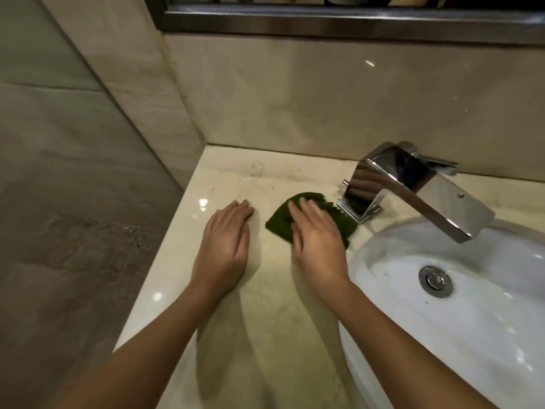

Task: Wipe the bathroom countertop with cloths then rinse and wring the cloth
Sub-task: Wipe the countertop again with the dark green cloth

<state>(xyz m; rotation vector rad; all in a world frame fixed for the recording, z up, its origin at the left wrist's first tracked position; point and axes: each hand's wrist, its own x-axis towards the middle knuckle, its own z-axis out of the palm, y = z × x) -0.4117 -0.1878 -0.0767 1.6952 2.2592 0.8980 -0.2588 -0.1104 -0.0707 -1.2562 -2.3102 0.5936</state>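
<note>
A: Where were the hands?

B: Left of the sink [364, 255], both lay flat, fingers straight, on the desk [265, 296]. The left hand [225, 231] rested bare, farther from the sink. The right hand [317, 236] pressed the green cloth [278, 222] just beside the sink's rim.

A: How would the cloth handle?

B: Probably soft, light and limp, perhaps damp. Its free far edge, by the faucet [413, 184] behind the sink, looked easiest to bunch and lift.

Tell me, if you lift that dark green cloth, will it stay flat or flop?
Probably flops: the dark green cloth lies bunched under the right hand. Likely light: it looks thin and small beside that hand. It should slide easily on the glossy beige stone countertop.
</note>
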